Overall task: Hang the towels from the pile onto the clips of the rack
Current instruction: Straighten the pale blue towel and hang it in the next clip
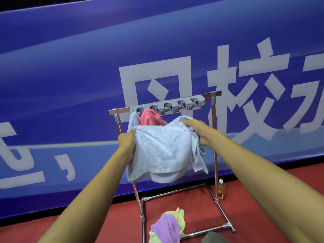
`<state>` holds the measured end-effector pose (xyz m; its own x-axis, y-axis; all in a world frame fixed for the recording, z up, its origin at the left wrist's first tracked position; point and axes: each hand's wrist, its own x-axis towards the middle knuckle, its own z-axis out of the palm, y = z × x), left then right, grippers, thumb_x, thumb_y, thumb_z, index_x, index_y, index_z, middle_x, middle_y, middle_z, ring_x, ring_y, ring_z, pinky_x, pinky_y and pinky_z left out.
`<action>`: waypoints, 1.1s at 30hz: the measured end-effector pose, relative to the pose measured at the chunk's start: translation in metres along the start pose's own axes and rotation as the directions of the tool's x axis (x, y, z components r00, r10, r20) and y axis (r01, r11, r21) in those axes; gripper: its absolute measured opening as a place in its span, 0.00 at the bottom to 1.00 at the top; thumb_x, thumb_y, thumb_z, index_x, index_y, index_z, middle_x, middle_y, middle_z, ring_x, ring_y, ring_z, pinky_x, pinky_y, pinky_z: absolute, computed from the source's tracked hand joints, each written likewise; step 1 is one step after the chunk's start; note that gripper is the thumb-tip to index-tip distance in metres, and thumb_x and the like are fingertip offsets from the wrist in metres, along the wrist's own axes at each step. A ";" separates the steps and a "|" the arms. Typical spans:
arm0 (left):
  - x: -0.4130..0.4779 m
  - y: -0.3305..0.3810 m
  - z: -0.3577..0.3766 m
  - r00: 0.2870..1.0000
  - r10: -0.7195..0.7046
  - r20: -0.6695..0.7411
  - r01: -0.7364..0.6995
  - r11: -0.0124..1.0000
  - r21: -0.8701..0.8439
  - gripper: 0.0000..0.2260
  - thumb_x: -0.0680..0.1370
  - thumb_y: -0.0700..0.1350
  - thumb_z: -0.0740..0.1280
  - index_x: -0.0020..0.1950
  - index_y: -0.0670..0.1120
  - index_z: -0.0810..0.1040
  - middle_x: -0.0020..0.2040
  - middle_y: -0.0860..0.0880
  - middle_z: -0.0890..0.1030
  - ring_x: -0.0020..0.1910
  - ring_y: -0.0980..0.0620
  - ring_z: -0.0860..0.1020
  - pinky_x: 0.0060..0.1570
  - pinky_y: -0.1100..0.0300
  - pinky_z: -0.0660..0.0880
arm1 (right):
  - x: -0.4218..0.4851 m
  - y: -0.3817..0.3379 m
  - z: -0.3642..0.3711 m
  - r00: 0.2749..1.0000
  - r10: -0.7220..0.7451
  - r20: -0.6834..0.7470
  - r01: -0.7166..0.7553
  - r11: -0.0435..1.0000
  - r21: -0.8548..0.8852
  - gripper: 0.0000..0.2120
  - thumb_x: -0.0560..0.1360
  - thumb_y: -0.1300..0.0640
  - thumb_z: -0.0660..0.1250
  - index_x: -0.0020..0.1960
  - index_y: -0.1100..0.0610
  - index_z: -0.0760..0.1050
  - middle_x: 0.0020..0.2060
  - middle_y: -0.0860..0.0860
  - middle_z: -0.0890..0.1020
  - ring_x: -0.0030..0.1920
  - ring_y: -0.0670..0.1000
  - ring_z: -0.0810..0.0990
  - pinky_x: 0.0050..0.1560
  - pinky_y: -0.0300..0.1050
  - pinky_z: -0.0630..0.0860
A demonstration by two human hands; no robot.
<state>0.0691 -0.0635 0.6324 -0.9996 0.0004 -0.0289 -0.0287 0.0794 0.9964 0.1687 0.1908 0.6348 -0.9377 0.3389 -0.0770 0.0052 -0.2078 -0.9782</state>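
Note:
A pale blue-white towel (pixel 161 151) hangs spread between my hands in front of the metal rack (pixel 214 137). My left hand (pixel 126 139) grips its left upper edge; my right hand (pixel 194 130) grips its right upper edge. The grey clip strip (pixel 177 106) runs along the rack's top bar. A pink towel (pixel 150 118) hangs from a clip near the left end, and a light blue towel (pixel 133 120) hangs beside it at the far left. The pile (pixel 168 225) of purple, yellow and green towels lies on the red floor inside the rack's base.
A blue banner wall (pixel 70 85) with large white characters stands right behind the rack. A small bottle of yellow liquid (pixel 221 188) stands on the floor by the rack's right post. A dark shape (pixel 213 237) shows at the bottom edge.

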 end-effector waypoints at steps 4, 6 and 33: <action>0.017 0.025 0.014 0.998 -0.039 0.049 0.046 0.987 -0.154 0.15 0.75 0.45 0.69 0.59 0.39 0.79 0.52 0.44 0.83 0.46 0.45 0.81 0.46 0.54 0.78 | 0.022 -0.014 0.013 1.000 -0.022 -0.005 0.022 0.998 -0.062 0.23 0.74 0.53 0.77 0.63 0.63 0.76 0.49 0.60 0.87 0.48 0.58 0.88 0.55 0.58 0.83; 0.023 0.034 0.022 0.997 -0.054 0.055 0.064 0.978 -0.198 0.14 0.74 0.45 0.71 0.57 0.41 0.80 0.50 0.45 0.84 0.45 0.45 0.82 0.48 0.53 0.79 | 0.035 -0.020 0.016 0.998 -0.030 -0.064 0.025 0.997 -0.073 0.26 0.72 0.54 0.77 0.65 0.63 0.74 0.50 0.60 0.86 0.46 0.59 0.88 0.52 0.59 0.84; 0.115 0.068 0.121 0.941 0.308 -0.141 -0.322 0.942 -0.096 0.11 0.82 0.44 0.56 0.55 0.50 0.78 0.49 0.52 0.80 0.50 0.50 0.81 0.51 0.58 0.78 | 0.156 -0.056 0.031 0.845 -0.505 0.174 0.317 0.212 -0.924 0.33 0.75 0.65 0.62 0.72 0.36 0.62 0.58 0.55 0.65 0.57 0.60 0.72 0.54 0.56 0.77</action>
<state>-0.0473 0.0626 0.6875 -0.9498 -0.1157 0.2906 0.2948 -0.0206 0.9553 0.0112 0.2271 0.6837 -0.8556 0.2320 0.4627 0.0252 0.9115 -0.4104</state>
